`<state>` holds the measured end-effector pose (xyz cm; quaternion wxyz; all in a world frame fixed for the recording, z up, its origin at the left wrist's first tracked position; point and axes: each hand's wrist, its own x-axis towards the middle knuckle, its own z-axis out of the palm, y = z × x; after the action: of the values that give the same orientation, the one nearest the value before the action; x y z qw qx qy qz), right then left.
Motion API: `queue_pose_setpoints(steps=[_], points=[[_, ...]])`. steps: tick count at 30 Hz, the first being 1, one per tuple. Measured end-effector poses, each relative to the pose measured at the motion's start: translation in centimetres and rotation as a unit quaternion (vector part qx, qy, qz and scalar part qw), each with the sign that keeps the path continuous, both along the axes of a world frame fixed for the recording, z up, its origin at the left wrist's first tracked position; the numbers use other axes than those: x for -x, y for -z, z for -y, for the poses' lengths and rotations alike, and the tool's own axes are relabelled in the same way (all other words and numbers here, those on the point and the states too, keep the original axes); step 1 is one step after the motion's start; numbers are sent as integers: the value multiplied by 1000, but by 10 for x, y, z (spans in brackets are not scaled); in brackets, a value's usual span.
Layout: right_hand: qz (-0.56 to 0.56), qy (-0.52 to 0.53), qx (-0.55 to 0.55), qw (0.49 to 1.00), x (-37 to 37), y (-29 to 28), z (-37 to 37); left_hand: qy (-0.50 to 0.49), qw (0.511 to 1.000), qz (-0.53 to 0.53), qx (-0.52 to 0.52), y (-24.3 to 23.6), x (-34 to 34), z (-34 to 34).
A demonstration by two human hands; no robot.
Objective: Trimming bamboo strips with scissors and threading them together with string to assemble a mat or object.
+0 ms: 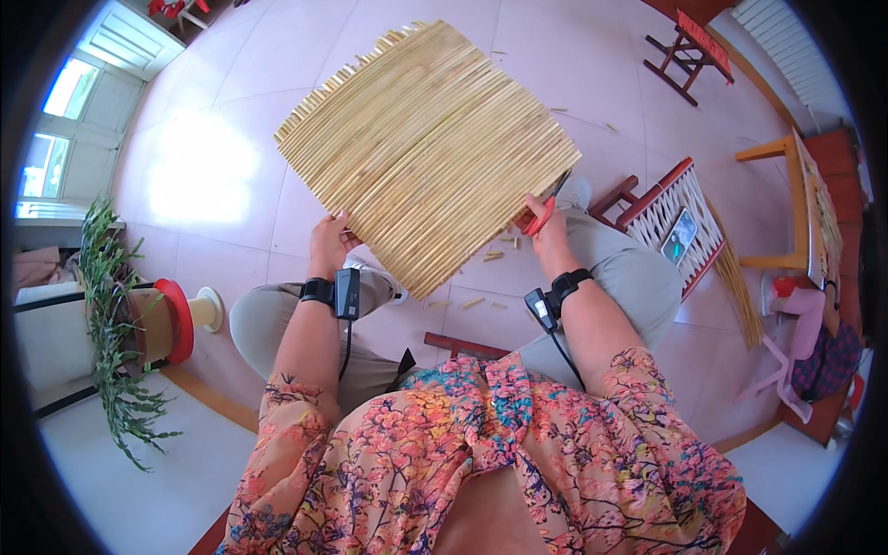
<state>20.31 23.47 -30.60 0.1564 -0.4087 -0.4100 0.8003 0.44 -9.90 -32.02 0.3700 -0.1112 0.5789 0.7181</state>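
A squarish mat of pale yellow stalks [425,148], laid tightly side by side, is held up above the floor in front of me. Its far left edge is ragged with uneven stalk ends, while the right edge looks straighter. My left hand [329,244] grips the mat's near left edge, its thumb on top and the other fingers partly hidden. In my right hand [549,231] are scissors with red handles [539,220]. Their dark blades lie along the mat's right edge near the corner; whether they touch the stalks I cannot tell.
Short cut stalk pieces [493,256] are scattered over the tiled floor. To the right, a phone [680,235] rests on a low corded folding stool [686,190], beside long loose stalks [737,277]. A red-topped stool [692,55] stands farther off. At left hangs a green plant [116,342].
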Motion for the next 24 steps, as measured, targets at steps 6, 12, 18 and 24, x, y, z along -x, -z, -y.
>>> queue_pose_setpoints(steps=[6,12,18,24], points=[[-14,25,18,999,6,-11,9,-3,1000,17,7,0,-1,0],[-39,49,18,998,3,-16,14,-32,999,-3,-18,-7,-3,-8],[-57,10,-26,998,6,-5,5,2,999,15,-45,-1,3,0],[-20,-24,-83,996,0,17,-56,81,991,103,-36,16,-2,-7]])
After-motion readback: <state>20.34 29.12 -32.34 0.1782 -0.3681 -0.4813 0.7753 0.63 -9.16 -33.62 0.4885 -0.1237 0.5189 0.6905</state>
